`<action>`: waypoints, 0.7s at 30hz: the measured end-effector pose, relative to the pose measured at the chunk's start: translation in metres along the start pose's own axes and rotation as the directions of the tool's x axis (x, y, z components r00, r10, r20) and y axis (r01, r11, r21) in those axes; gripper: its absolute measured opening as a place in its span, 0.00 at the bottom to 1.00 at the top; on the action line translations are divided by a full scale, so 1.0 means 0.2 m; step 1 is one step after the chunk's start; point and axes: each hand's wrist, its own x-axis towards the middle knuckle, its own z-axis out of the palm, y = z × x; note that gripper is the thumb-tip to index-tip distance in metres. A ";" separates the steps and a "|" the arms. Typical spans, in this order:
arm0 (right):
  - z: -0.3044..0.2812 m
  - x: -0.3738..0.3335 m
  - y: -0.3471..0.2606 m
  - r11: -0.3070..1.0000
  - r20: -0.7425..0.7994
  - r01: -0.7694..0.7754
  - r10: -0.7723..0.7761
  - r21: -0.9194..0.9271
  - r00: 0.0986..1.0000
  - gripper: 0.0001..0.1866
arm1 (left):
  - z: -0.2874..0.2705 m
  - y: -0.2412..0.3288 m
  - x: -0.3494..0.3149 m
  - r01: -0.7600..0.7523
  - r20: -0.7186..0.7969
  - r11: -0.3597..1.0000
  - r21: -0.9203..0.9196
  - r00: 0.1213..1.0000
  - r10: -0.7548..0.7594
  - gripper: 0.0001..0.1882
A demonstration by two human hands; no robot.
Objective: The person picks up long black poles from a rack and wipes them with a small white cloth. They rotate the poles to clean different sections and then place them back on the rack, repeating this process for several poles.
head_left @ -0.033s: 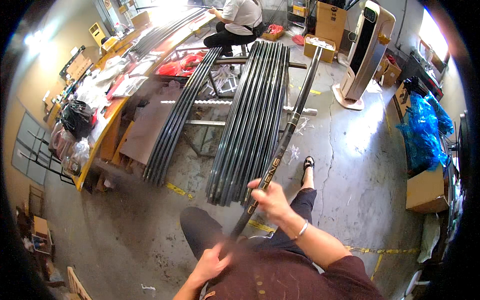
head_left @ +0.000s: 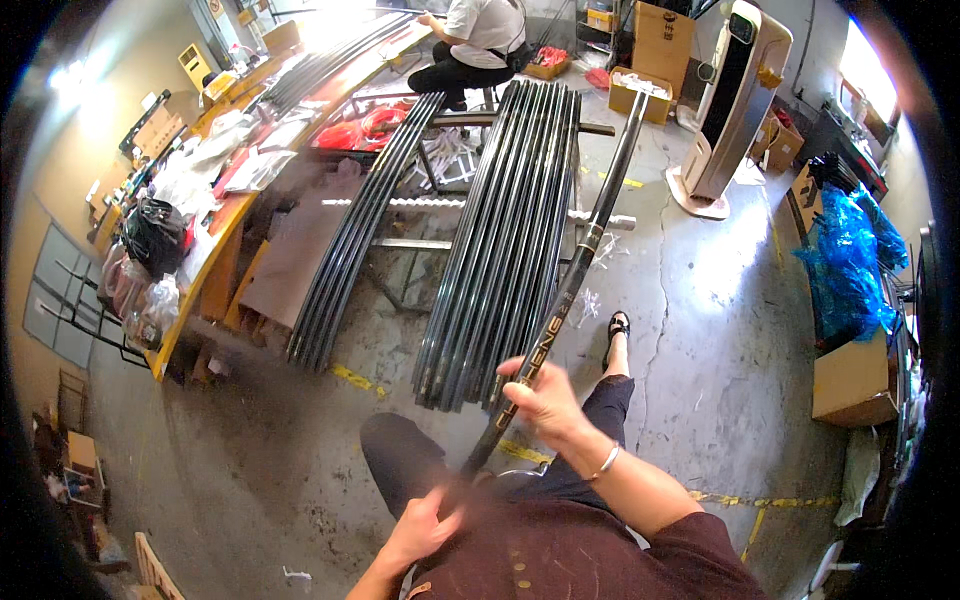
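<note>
Near the far wall, a carton (head_left: 655, 111) holds white pieces (head_left: 630, 82); another box (head_left: 544, 73), red ones. We grip a smooth black rod (head_left: 576, 275), slanting up from our lap, in our right hand (head_left: 546, 402); our left hand (head_left: 420, 530) curls at its blurred lower end, hold unclear. Glossy tubes (head_left: 495, 260) lie along a metal rack (head_left: 412, 245).

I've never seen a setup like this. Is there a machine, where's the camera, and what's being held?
There's no machine: this is bare-handed work. A head-worn fisheye camera looks down, so straight edges bend. The right grip is around a long dark pole; the left grip is at its lower end, where blur hides the contact. Ahead, a wide row of dark rods and a narrower row lie on a metal rack. A second person is beyond them.
</note>
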 end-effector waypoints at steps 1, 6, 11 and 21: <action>-0.05 0.06 -0.01 0.963 -0.015 0.245 -0.248 -0.112 0.969 0.15 | -0.01 0.01 0.01 0.001 0.014 1.000 0.029 1.000 -0.001 0.08; -0.14 0.19 -0.23 0.959 -0.239 0.193 -0.142 0.207 0.961 0.11 | -0.01 -0.02 -0.03 0.029 0.070 0.999 0.045 0.997 -0.032 0.09; -0.01 0.01 -0.08 0.997 -0.040 0.029 -0.027 0.066 0.999 0.14 | -0.01 0.06 0.00 0.202 0.117 0.979 -0.006 0.973 -0.200 0.10; -0.02 0.00 -0.06 1.000 0.001 -0.010 0.010 -0.024 1.000 0.15 | 0.00 0.04 -0.02 0.168 0.087 0.986 0.012 0.982 -0.169 0.07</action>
